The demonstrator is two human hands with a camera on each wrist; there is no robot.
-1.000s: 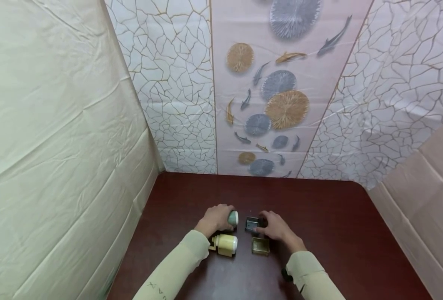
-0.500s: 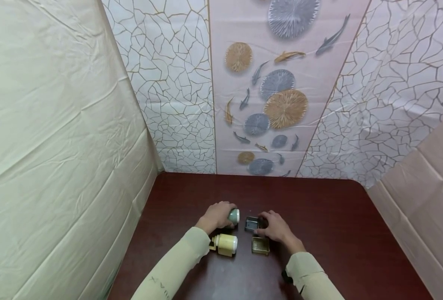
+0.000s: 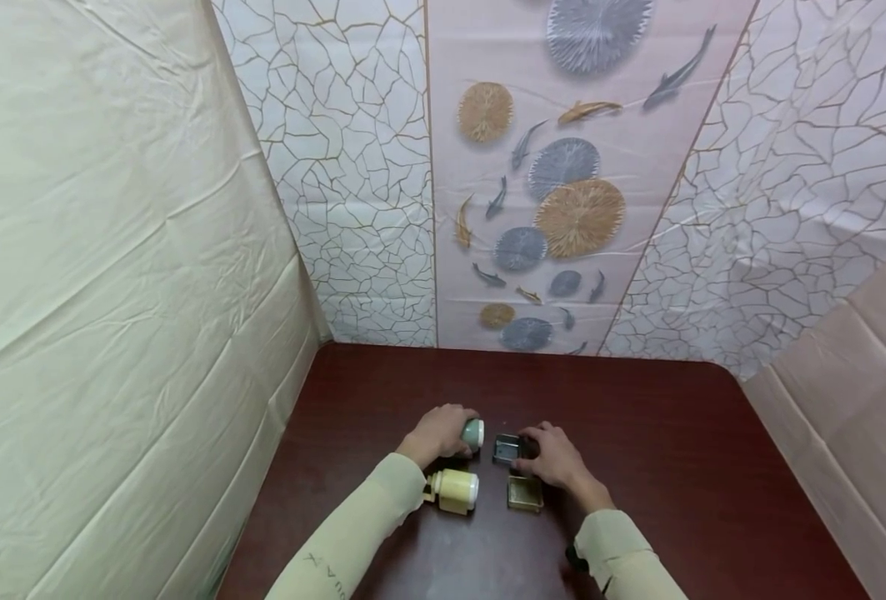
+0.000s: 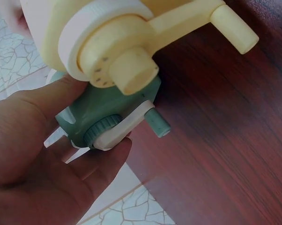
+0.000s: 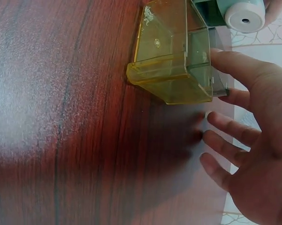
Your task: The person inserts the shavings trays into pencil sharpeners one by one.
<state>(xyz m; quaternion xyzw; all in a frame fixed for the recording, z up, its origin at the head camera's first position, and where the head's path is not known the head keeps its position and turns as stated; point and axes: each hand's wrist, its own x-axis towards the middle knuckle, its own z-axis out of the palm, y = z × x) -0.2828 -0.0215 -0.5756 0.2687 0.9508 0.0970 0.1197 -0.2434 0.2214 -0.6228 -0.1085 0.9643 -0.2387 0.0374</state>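
Observation:
My left hand (image 3: 440,433) grips a green crank sharpener (image 3: 473,435) on the table; in the left wrist view thumb and fingers lie around its green body (image 4: 113,110), crank facing the camera. A yellow crank sharpener (image 3: 456,490) lies just nearer me. My right hand (image 3: 555,458) pinches a small dark clear tray (image 3: 507,448) to the right of the green sharpener, a gap between them. In the right wrist view thumb and forefinger touch that dark tray (image 5: 219,84), the other fingers spread. The yellow clear tray (image 3: 524,492) stands nearer me, open side up.
The dark red wooden table (image 3: 608,400) extends around both hands. A patterned cloth (image 3: 367,250) hangs behind its far edge, and pale padded cloth walls (image 3: 150,292) stand on the left and right. White crumbs cling inside the yellow tray (image 5: 164,37).
The green sharpener and my left hand have shifted slightly right, a little closer to the dark tray. Both holds look the same as before; the whole view has moved slightly.

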